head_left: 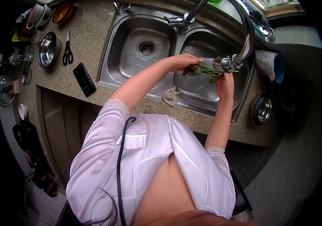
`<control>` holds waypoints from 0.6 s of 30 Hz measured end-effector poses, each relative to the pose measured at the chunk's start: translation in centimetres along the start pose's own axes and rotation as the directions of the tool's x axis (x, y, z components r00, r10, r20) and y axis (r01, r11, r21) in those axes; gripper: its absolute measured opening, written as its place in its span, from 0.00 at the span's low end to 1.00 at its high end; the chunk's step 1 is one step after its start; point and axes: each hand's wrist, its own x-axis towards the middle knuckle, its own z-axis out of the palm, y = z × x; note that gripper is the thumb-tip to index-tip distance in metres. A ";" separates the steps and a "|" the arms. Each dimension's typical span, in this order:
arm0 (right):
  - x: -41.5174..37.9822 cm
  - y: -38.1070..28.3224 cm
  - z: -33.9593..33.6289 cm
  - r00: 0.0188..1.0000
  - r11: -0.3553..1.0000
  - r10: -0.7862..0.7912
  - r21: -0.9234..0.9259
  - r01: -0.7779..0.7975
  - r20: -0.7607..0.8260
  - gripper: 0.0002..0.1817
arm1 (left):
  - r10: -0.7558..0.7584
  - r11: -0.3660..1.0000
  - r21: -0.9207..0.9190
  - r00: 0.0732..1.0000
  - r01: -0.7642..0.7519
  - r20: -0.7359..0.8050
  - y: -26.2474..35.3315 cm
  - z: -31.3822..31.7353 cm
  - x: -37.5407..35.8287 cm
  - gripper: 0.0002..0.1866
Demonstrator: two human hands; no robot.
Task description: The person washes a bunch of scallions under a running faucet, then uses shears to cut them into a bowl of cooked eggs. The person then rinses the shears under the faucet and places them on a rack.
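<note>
A bunch of leafy green herbs (207, 69) stretches between my two hands over the right sink basin (191, 88). My left hand (185, 61) is closed on the darker end of the stems, its fingers pinched together. At the other end, my right hand (225, 86) grips the greens near the leaves, with its fingertips partly behind the tap head. Just above the bunch, the chrome tap head (223, 64) sprays water leftward over the stems and toward my left hand.
The left basin (125, 60) holds only water drops and its drain. A crumpled cloth (171, 96) lies on the sink's front rim. Left on the counter are a phone (84, 79), scissors (67, 52) and a steel bowl (49, 49); another steel bowl (262, 109) stands right.
</note>
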 end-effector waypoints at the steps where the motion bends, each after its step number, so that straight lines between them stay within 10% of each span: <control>1: 0.0 0.0 -0.3 1.000 1.000 0.000 0.000 0.000 0.000 0.13 | -0.001 1.000 0.000 1.000 0.001 0.000 0.3 0.1 -0.5 0.15; 9: -0.2 -0.7 -0.9 0.998 0.999 -0.032 0.040 0.034 -0.050 0.14 | 0.025 0.992 -0.129 0.975 0.004 0.219 0.3 -1.2 -1.2 0.13; 18: -0.6 -1.3 -0.2 1.000 0.997 0.005 0.077 -0.005 -0.008 0.13 | 0.000 0.998 -0.055 0.998 0.004 0.064 -0.4 -1.1 -0.9 0.10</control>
